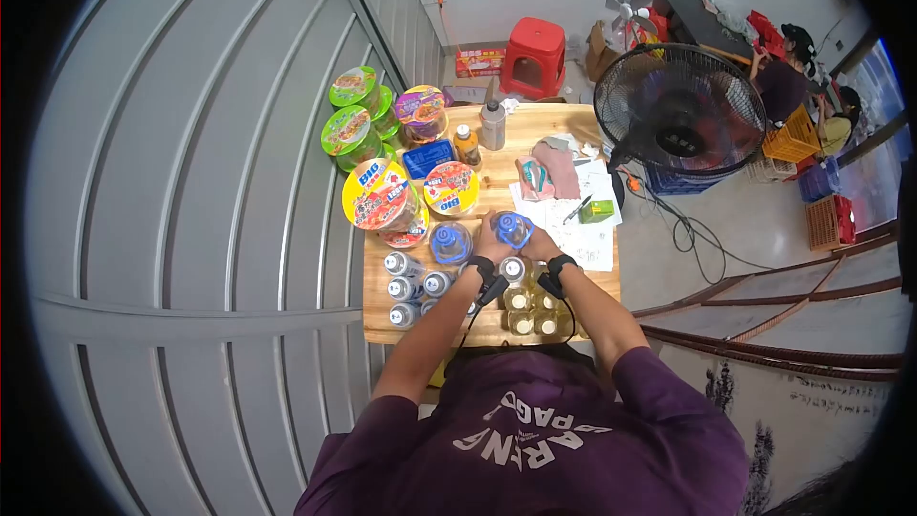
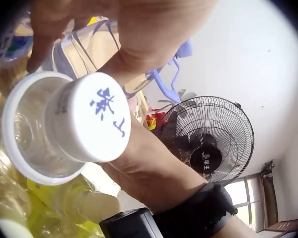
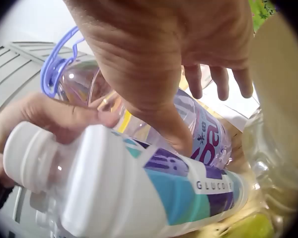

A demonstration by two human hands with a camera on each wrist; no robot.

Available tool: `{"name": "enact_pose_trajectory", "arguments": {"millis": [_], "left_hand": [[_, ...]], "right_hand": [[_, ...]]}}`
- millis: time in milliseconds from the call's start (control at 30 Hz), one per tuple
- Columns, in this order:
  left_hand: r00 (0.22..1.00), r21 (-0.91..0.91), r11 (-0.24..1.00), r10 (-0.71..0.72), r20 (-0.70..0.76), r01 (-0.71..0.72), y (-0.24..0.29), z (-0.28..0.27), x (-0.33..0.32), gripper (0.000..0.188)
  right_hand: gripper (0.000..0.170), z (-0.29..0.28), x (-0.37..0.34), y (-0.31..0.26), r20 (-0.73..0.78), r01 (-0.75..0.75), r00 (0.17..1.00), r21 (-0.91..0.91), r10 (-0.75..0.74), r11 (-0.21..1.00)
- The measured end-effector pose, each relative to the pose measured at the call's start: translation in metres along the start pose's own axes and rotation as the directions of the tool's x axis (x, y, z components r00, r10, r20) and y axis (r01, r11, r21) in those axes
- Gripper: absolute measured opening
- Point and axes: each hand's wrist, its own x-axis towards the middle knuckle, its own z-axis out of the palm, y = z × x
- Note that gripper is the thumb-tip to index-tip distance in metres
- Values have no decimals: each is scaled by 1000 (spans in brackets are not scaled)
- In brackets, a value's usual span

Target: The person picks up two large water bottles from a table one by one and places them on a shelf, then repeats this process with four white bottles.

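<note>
A large clear water bottle with a blue cap and carry handle stands between my two hands. My left hand grips its left side, with the thumb on the clear plastic. My right hand holds the other side; in the right wrist view its thumb lies on the bottle and its fingers hang past the far side. A second such bottle stands just left. Close in front of the hands is a white-capped bottle. A white bottle with a blue and purple GLUCO label fills the right wrist view.
Several white bottles stand front left, and yellowish bottles front right. Instant noodle tubs are stacked at the left edge. Papers, a green box and a pink cloth lie right. A black fan stands beyond.
</note>
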Motion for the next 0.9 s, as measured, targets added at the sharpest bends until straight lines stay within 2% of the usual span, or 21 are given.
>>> {"name": "enact_pose_trajectory", "arguments": {"millis": [33,133,233,300,367,400,433,500,600,633,700,733,833,900], "left_hand": [[1000,45,999,-20,21,19,4,-5,-2,110],[998,-99,995,26,50,-21,16,-13,-1,102],[997,-26,1000,5,77,-3,48,-25,-10,99],[994,25,995,95,49,-96,66,-29,-11,92],[977,80,975,204,59,-208,74,-35,-5,90],[987,120,981,148,62,-154,100,-43,-10,87],[982,119,978,162,98,-173,132,-55,-19,86],[966,154,955,242,90,-254,168,-74,-26,89],[894,82,890,446,39,-448,230,-99,-65,80],[906,-48,905,423,25,-422,224,-93,-66,75],[918,-302,876,395,7,-375,214,-75,-59,65],[955,-506,821,295,-17,-263,223,-65,-72,54],[959,-443,852,273,-81,-280,236,-59,-93,56],[969,-436,868,244,-40,-236,236,-58,-101,57]], "right_hand": [[76,1,1,3,12,-15,1000,-2,15,1000],[71,0,9,9,30,-32,999,13,32,999],[68,-9,11,10,-7,25,1000,36,-24,999],[66,-20,4,1,-76,96,993,11,-94,995],[66,-42,4,-14,-63,103,993,-19,-104,994],[68,-51,7,-15,-69,121,990,-51,-124,991],[70,-57,8,-14,-70,136,987,-83,-142,987],[80,-97,-21,-78,-78,253,964,-23,-255,967],[88,-130,-68,-139,-178,316,934,7,-310,949],[87,-122,-73,-138,-223,337,931,226,-288,914],[85,-107,-74,-143,-309,380,922,603,-234,701],[85,-113,-83,-150,-271,328,940,548,-207,769],[87,-102,-103,-147,-290,303,940,459,-182,835],[94,-97,-119,-150,-307,283,941,481,-144,830]]}}
